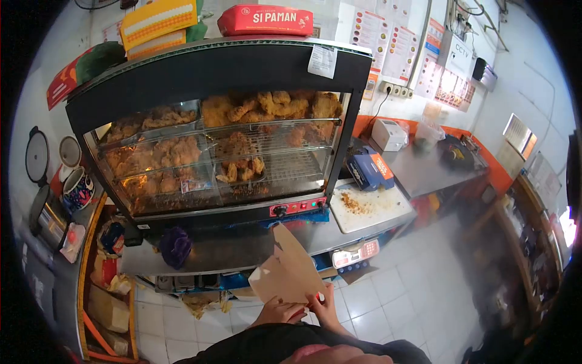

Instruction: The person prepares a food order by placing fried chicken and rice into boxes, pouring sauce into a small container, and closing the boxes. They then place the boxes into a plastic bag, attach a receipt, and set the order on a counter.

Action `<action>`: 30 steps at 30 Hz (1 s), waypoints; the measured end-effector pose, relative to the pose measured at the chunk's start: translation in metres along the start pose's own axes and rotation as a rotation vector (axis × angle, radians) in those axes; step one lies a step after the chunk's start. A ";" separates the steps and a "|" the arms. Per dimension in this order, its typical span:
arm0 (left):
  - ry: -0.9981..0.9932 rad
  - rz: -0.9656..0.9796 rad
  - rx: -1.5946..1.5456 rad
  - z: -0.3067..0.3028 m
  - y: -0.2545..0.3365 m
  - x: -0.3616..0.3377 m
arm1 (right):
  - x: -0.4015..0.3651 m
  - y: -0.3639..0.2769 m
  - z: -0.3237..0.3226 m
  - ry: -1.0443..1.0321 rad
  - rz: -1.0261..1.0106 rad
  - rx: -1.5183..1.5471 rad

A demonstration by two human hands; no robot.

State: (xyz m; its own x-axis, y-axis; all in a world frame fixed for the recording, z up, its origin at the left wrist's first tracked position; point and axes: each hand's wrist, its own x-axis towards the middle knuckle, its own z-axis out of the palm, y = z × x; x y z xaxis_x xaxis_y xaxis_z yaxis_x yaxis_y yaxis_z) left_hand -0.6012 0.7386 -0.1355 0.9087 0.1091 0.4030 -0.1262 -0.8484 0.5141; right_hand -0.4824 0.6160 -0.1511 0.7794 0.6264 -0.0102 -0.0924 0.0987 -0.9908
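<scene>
Both of my hands are at the near edge of a cardboard food box [288,270], which is partly unfolded with its plain brown side facing me. Its upper flap points toward the display warmer. My left hand [280,311] grips the lower left edge, fingers curled over it. At the lower right corner, my right hand [325,309] pinches the card, where a bit of red shows. Beyond the box stands a glass-fronted warmer [218,209] with fried chicken [170,155] on its shelves. A purple crumpled cloth or bag [174,247] lies on the steel counter [224,258].
Right of the warmer, a white cutting board [388,212] carries brown crumbs and a blue box [371,170]. A white printer [388,134] sits behind. Below the counter edge is a calculator-like device [356,253]. A red package [265,21] rests on the warmer.
</scene>
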 end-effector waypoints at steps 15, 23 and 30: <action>-0.278 -0.865 -1.465 -0.045 -0.040 -0.052 | -0.004 -0.011 -0.070 -0.114 0.229 0.171; -0.273 -0.781 -1.049 0.046 -0.020 -0.049 | -0.030 -0.044 -0.013 -0.150 -0.677 -0.945; -0.306 -0.570 -1.112 0.066 0.011 -0.065 | -0.029 -0.029 -0.008 -0.323 -0.379 -0.735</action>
State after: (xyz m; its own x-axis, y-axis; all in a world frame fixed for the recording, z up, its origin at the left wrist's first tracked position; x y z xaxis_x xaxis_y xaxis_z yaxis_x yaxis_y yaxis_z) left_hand -0.6352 0.6886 -0.2059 0.9788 0.0633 -0.1946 0.1806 0.1806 0.9668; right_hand -0.4976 0.5883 -0.1232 0.4532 0.8512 0.2646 0.6445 -0.1079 -0.7569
